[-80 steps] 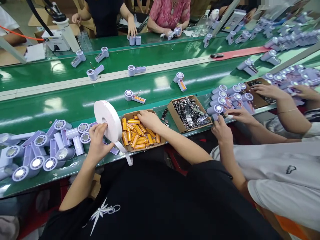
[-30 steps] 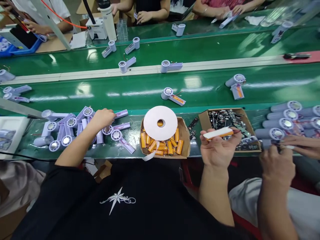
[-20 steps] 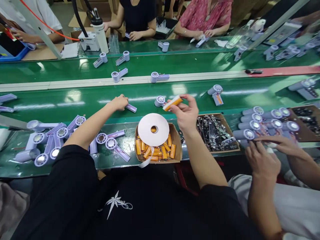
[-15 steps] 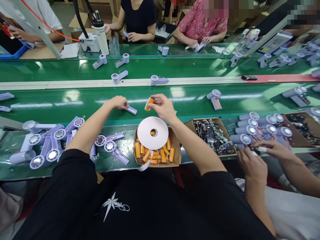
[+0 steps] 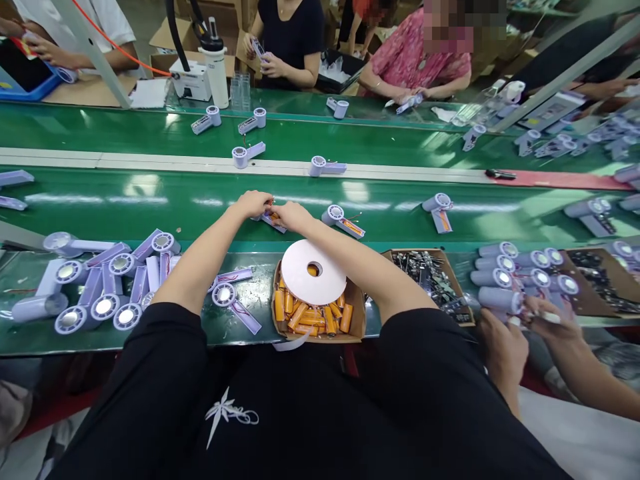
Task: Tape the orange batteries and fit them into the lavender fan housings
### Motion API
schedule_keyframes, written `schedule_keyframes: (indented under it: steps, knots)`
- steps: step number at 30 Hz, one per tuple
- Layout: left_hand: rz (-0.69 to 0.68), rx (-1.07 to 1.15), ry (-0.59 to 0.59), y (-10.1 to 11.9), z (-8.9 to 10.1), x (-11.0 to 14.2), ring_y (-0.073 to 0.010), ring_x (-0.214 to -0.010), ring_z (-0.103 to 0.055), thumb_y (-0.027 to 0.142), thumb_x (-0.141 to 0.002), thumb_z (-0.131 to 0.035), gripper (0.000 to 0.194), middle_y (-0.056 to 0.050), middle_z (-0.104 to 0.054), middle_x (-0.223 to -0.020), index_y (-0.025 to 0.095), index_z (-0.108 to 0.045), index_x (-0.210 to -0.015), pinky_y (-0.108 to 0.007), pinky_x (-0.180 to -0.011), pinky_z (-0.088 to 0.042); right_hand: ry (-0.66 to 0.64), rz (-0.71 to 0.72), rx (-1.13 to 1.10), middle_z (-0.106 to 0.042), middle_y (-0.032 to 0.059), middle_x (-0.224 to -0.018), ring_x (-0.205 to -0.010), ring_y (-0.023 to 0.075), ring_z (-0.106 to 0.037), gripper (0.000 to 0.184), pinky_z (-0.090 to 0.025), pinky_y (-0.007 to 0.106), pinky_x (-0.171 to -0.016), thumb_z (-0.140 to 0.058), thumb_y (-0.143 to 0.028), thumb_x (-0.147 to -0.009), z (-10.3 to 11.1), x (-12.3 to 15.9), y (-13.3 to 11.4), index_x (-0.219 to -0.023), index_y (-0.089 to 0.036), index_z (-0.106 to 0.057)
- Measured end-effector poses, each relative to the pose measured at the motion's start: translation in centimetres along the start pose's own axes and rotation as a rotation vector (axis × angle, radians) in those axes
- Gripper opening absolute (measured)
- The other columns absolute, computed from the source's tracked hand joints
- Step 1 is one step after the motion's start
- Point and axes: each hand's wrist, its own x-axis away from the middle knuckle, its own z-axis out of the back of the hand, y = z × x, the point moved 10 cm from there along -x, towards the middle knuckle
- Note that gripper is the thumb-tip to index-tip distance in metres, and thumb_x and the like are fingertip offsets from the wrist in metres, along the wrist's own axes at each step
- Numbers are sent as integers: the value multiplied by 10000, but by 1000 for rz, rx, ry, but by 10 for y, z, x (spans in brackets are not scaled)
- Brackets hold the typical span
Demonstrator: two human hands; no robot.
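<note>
My left hand (image 5: pixel 254 203) is closed around a lavender handheld-fan housing (image 5: pixel 280 227) over the green belt, its round head mostly hidden by the fingers. Pinched in my right hand (image 5: pixel 294 217) is an orange cylindrical battery (image 5: pixel 274 215), pressed at the open handle of that housing. Both hands meet there, so the contact is partly covered. Below my right forearm, a white tape reel (image 5: pixel 300 273) lies on a cardboard box (image 5: pixel 358 327) of orange batteries (image 5: pixel 313 316). To the right of my hands, another fan housing (image 5: pixel 334 215) rests on the belt with orange in its handle.
Many fan housings (image 5: pixel 105 307) crowd the ledge at left. A box of small black parts (image 5: pixel 425 277) stands right of the batteries. At far right a co-worker's hands (image 5: pixel 505 340) hold a housing. Across the belt (image 5: pixel 165 143), other people handle parts.
My right hand has moved left and slightly down, bringing the battery to the housing in my left hand. A housing with orange in its handle now shows at right. The view has shifted a little.
</note>
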Motion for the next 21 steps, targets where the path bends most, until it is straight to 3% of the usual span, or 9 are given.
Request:
schedule_keyframes:
  steps: [6, 9, 12, 15, 18, 21]
  knots:
    - [8, 46, 29, 4, -4, -7, -280, -1129, -720, 386, -939, -653, 275, -54, -827, -1230, 302, -808, -1150, -329, -928, -500, -27, -6, -28, -820, 212, -1253, -1156, 399, -770, 311, -565, 504, -1036, -679, -324, -1062, -10, -2, -3, -1311, -183, -802]
    - [15, 52, 44, 7, -4, -10, -288, -1130, -715, 355, -940, -640, 264, -70, -824, -1225, 289, -805, -1134, -342, -933, -499, -1, -28, -86, -840, 197, -1205, -1132, 360, -776, 229, -563, 444, -1032, -738, -311, -1020, -8, -4, -2, -1153, -154, -837]
    - [23, 52, 57, 12, -1, -8, -292, -1115, -715, 319, -908, -658, 236, -73, -831, -1180, 283, -805, -1089, -345, -938, -503, 54, -53, -156, -861, 148, -1109, -1074, 233, -775, 256, -532, 279, -996, -734, -330, -1001, 5, -6, 1, -1016, -101, -846]
    - [24, 52, 70, 17, 4, -5, -293, -1106, -716, 304, -901, -663, 209, -78, -836, -1157, 278, -796, -1061, -344, -932, -510, 123, -45, -219, -872, 108, -1020, -976, 194, -763, 243, -527, 248, -925, -712, -294, -987, 38, 2, 7, -976, -102, -859]
    - [15, 52, 81, 24, 12, 0, -288, -1120, -718, 300, -922, -652, 197, -74, -836, -1174, 275, -785, -1065, -339, -937, -518, 310, -46, -361, -870, 94, -976, -911, 220, -755, 258, -545, 312, -895, -660, -266, -995, 89, 47, 26, -1000, -125, -876]
    - [5, 51, 128, 40, 23, 17, -319, -1213, -701, 253, -956, -595, 329, -138, -806, -1287, 227, -765, -1237, -395, -1022, -527, 514, -54, -540, -864, 85, -995, -918, 228, -756, 291, -555, 351, -906, -674, -363, -994, 121, 141, 48, -1000, -154, -876]
